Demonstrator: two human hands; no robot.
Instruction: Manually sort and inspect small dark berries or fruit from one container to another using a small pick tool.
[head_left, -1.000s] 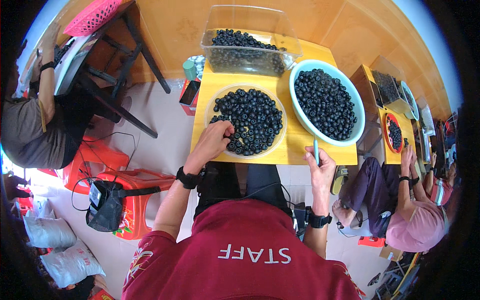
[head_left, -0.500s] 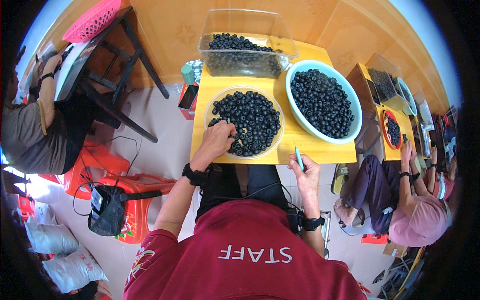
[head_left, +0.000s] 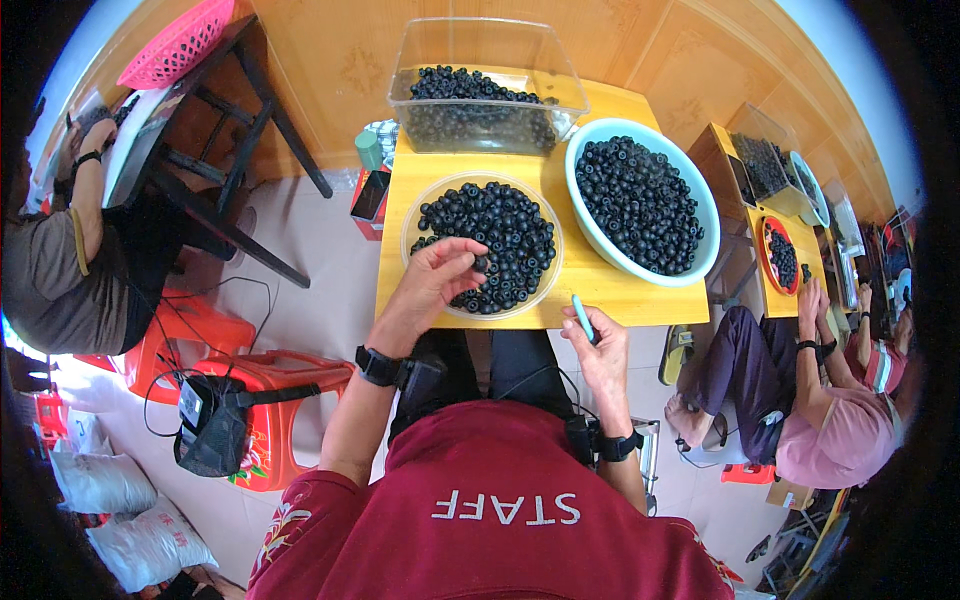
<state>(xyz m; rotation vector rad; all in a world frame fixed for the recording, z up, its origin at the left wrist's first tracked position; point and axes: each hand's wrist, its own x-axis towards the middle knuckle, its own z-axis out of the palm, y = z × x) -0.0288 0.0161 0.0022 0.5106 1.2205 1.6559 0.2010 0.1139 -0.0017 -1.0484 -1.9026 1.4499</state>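
Note:
Above the near part of a clear round tray (head_left: 556, 275), my left hand (head_left: 428, 285) pinches a small black ring-like piece (head_left: 480, 263) between thumb and fingers. Many similar black pieces (head_left: 500, 225), each with a hole, are heaped in that tray. Close to the table's front edge, my right hand (head_left: 604, 352) is closed around a slim tool with a light-blue handle (head_left: 583, 318); its tip is too small to make out. A light-blue basin (head_left: 640, 127), full of the black pieces, stands at the right of the yellow table (head_left: 650, 308).
A clear plastic box (head_left: 485, 35) partly filled with black pieces stands at the table's back. Left of the table are a red stool (head_left: 270, 370) with a black bag (head_left: 208, 440) and a dark-legged table (head_left: 230, 235). Other people work at both sides.
My left hand has lifted off the heap and moved slightly right, with a black piece now in its fingertips. My right hand has shifted slightly, and its tool tilts more to the left.

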